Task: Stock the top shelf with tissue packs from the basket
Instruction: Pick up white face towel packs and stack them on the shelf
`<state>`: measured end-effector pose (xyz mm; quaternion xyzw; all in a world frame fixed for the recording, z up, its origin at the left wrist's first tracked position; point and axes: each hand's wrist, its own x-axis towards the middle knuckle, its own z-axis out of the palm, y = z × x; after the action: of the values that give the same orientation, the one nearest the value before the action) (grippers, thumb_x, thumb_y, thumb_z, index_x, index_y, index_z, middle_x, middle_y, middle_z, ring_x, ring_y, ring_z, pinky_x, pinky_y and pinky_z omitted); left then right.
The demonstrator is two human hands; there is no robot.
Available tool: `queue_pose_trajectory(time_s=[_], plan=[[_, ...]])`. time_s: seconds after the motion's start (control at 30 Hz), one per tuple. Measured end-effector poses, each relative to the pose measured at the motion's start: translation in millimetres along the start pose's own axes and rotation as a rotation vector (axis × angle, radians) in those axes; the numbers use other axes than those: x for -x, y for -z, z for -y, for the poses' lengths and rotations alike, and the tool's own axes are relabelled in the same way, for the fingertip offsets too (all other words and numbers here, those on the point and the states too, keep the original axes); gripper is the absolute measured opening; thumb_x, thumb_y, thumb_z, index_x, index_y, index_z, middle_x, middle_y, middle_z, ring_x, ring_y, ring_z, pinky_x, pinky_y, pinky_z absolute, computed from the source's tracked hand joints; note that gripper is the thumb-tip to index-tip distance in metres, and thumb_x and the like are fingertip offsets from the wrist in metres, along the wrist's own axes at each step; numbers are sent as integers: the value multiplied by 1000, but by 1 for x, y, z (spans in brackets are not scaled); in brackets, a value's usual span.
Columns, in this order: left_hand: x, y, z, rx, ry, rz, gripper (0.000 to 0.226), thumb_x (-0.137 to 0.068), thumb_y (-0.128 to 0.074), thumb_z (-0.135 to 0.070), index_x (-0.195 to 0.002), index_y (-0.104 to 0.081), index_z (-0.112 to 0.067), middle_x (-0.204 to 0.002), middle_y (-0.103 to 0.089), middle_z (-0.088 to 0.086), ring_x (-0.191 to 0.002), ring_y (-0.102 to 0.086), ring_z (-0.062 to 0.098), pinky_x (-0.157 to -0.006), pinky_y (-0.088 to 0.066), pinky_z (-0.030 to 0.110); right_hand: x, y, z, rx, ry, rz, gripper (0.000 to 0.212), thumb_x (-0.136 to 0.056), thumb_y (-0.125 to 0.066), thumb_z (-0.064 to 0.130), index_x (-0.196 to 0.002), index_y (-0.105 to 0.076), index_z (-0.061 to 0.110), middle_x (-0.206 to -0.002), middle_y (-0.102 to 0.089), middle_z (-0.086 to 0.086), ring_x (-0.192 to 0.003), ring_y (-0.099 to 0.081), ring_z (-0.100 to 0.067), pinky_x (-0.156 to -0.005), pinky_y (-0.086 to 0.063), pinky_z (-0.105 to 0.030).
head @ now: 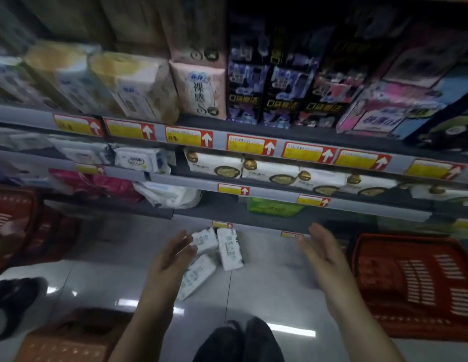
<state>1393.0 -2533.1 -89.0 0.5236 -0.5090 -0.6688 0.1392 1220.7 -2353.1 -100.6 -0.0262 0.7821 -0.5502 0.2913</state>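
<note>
White tissue packs (229, 249) lying on floor tiles (267, 286).
Long axes point roughly shelfward; left hand (173, 257) and right hand (324, 254) flat-fingered, holding nothing.

It's dim in here, with a cool cast. Ceiling strips show as white streaks of glare on the glossy floor (280, 291). The upper corners sink into shadow. Motion blur smears the left hand (173, 257), the right hand (321, 254) and the red basket (410, 278). The shelf rail (219, 139) bows and softens towards the edges.
</note>
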Motion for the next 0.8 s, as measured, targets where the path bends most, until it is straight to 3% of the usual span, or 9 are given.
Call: queue_pose_trajectory(time_s=[0.23,0.4,0.57,0.63,0.8], plan=[[-44,-6,57,-78,69,19,39,-92,-59,-7,-129,-55,-15,-122,-62,0,-93,-58,-4,-72,-43,15,-39,-22,-76,45,-101,17,48,-90,-62,22,-135,-43,25,-136,-45,10,-133,-39,-9,-109,-29,-28],[-70,-5,105,-111,133,32,44,-91,-61,-7,-134,-52,-12,-123,-63,2,-98,-59,1,-78,-44,20,-54,-36,-132,123,-179,25,53,-90,-63,24,-139,-42,19,-146,-42,3,-134,-38,-10,-100,-29,-22],[-92,-8,152,-70,228,20,58,-79,-73,-19,-133,-51,-19,-127,-60,2,-111,-58,16,-91,-41,31,-63,-41,-183,161,-248,29,52,-90,-62,25,-138,-42,20,-145,-41,5,-134,-37,-10,-96,-28,-21],[-99,-10,170,-54,249,0,61,-72,-73,-22,-130,-52,-21,-124,-62,0,-113,-58,16,-89,-42,31,-67,-43,-202,177,-266,36,53,-90,-62,25,-139,-41,21,-146,-40,4,-135,-36,-11,-97,-29,-22],[-120,-16,216,-26,286,-41,51,-74,-76,-16,-122,-57,-23,-124,-63,2,-113,-58,15,-100,-40,37,-85,-57,-257,206,-324,54,61,-88,-64,29,-142,-35,23,-150,-36,3,-137,-34,-15,-102,-32,-30]])
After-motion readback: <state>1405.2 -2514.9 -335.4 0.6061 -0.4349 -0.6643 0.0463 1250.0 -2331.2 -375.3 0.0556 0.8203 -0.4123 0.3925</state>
